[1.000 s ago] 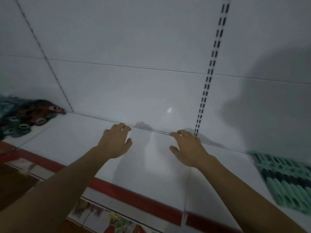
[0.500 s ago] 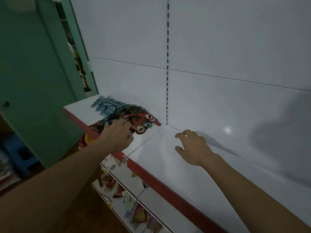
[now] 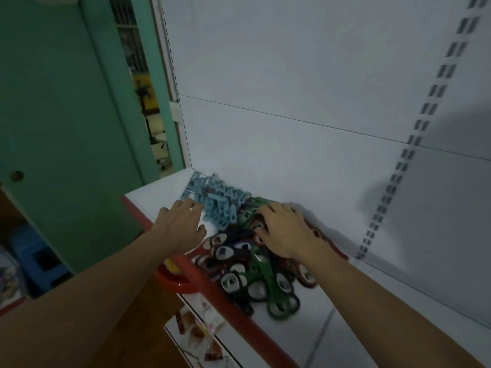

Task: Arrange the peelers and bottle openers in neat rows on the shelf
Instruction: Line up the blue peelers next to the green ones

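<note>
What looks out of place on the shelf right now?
The bottle openers lie in a tangled heap, crossing at all angles, some reaching the shelf's red front edge. The light-blue peelers beside them are bunched askew, not in rows.

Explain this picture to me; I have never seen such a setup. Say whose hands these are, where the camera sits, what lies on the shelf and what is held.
No machine here: a person wears one wide-angle camera on the head, looking forward and down, so both hands in the picture are that person's own. This is the only view. The white shelf, red along its front edge, holds two heaps: light blue peelers near the back left corner, and beside them a jumble of dark blue, red and green bottle openers. The left hand lies flat on the shelf at the peelers' edge, fingers straight, holding nothing. The right hand rests on the bottle openers with fingers bent over them; whether it pinches one cannot be told.
</note>
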`<act>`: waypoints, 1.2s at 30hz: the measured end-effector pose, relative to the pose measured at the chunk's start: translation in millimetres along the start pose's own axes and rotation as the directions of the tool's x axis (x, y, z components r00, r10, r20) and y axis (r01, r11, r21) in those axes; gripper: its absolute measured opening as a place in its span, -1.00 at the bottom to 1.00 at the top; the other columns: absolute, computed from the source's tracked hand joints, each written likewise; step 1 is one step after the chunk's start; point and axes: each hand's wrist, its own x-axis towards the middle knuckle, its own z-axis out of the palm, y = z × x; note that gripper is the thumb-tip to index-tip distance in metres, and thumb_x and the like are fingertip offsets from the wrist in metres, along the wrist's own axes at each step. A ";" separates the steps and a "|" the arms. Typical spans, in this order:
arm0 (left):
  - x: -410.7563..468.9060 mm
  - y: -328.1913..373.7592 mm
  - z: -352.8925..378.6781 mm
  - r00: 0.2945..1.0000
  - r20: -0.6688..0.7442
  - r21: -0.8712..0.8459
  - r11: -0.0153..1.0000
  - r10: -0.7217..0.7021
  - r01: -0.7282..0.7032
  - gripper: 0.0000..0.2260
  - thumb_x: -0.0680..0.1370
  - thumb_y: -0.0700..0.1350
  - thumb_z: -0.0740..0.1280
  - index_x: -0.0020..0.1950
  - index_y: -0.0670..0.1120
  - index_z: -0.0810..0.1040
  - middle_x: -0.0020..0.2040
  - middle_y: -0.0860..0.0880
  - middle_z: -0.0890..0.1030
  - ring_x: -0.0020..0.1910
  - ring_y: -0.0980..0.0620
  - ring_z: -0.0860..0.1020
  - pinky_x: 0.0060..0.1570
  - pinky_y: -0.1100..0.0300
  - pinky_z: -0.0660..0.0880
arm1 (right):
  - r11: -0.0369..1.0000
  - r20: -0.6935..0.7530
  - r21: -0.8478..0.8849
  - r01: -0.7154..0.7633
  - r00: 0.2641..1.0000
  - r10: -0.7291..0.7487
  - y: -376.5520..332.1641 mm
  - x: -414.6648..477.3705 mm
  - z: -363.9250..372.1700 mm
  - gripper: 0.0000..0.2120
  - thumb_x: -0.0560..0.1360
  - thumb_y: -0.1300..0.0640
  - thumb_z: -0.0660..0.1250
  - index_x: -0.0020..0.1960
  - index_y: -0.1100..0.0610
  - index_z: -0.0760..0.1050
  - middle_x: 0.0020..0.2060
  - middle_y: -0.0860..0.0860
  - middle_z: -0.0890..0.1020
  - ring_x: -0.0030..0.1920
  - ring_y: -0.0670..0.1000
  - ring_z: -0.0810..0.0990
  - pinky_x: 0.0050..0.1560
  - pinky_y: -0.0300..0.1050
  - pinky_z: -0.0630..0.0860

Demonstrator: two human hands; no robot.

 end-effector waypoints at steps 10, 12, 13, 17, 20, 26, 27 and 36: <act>142.3 -109.9 45.6 0.974 0.205 -0.238 0.961 -0.094 0.143 -0.56 0.64 0.14 0.21 0.40 -0.10 0.33 0.26 -0.14 0.47 0.21 -0.15 0.49 0.14 -0.05 0.49 | 0.987 0.064 0.143 -0.067 0.996 0.058 -48.8 164.5 41.3 -0.58 0.67 -0.10 0.14 0.39 0.15 0.41 0.24 0.14 0.51 0.22 0.17 0.48 0.20 0.14 0.52; 164.8 -118.9 57.3 0.963 0.254 -0.340 0.924 -0.088 0.174 -0.57 0.64 0.11 0.25 0.37 -0.14 0.35 0.22 -0.19 0.49 0.17 -0.18 0.51 0.15 -0.07 0.52 | 0.991 0.067 0.128 -0.046 0.997 0.038 -60.5 180.3 51.6 -0.61 0.66 -0.08 0.16 0.38 0.11 0.43 0.24 0.11 0.50 0.25 0.16 0.45 0.22 0.15 0.49; 176.2 -122.0 63.2 0.964 0.250 -0.386 0.905 -0.084 0.179 -0.59 0.64 0.10 0.26 0.35 -0.16 0.36 0.21 -0.21 0.50 0.16 -0.20 0.52 0.14 -0.08 0.54 | 0.992 0.070 0.122 -0.042 0.997 0.033 -66.7 188.3 57.4 -0.62 0.66 -0.08 0.17 0.37 0.10 0.43 0.23 0.10 0.50 0.25 0.15 0.44 0.21 0.15 0.49; 217.5 -134.8 84.7 0.981 0.183 -0.492 0.858 -0.062 0.146 -0.52 0.60 0.08 0.33 0.39 -0.18 0.35 0.22 -0.26 0.49 0.17 -0.26 0.52 0.12 -0.08 0.54 | 0.996 0.078 0.059 -0.061 0.995 0.057 -86.8 220.4 75.1 -0.66 0.62 -0.02 0.28 0.34 0.08 0.45 0.21 0.09 0.52 0.22 0.16 0.46 0.17 0.08 0.48; 242.5 -149.5 95.3 0.989 0.146 -0.569 0.818 0.001 0.083 -0.49 0.54 0.01 0.42 0.39 -0.17 0.36 0.08 -0.21 0.57 0.03 -0.18 0.58 -0.03 -0.02 0.57 | 0.991 0.080 0.037 -0.126 0.989 0.122 -90.0 233.2 78.8 -0.70 0.59 0.16 0.31 0.31 0.13 0.48 0.21 0.13 0.50 0.15 0.17 0.52 0.12 0.06 0.53; 259.6 -171.5 108.1 0.978 0.136 -0.711 0.703 0.160 -0.016 -0.30 0.47 -0.21 0.51 0.54 -0.12 0.28 0.07 -0.17 0.61 -0.01 -0.13 0.57 -0.15 0.13 0.45 | 0.856 0.007 0.123 -0.502 0.863 0.506 -91.6 216.8 62.8 -0.73 0.62 0.14 0.21 0.28 0.22 0.41 0.10 0.17 0.47 0.01 0.17 0.52 -0.03 0.06 0.52; 259.2 -174.6 110.2 0.974 0.133 -0.739 0.673 0.185 -0.027 -0.27 0.45 -0.21 0.52 0.55 -0.10 0.27 0.04 -0.14 0.61 -0.05 -0.10 0.58 -0.19 0.15 0.44 | 0.794 -0.012 0.124 -0.596 0.799 0.601 -94.9 212.7 61.3 -0.75 0.62 0.13 0.21 0.24 0.22 0.40 0.09 0.17 0.46 -0.01 0.17 0.52 -0.08 0.01 0.49; 243.2 -146.0 96.0 0.855 0.403 -0.910 0.044 0.327 0.412 -0.61 0.51 -0.04 0.40 0.28 -0.14 0.47 -0.02 -0.14 0.59 0.04 -0.15 0.63 0.10 -0.01 0.57 | 0.452 0.051 -0.005 -0.892 0.451 0.891 -139.7 222.4 86.0 -0.51 0.66 -0.17 0.06 0.30 0.23 0.36 0.20 0.24 0.48 0.18 0.25 0.49 0.19 0.09 0.46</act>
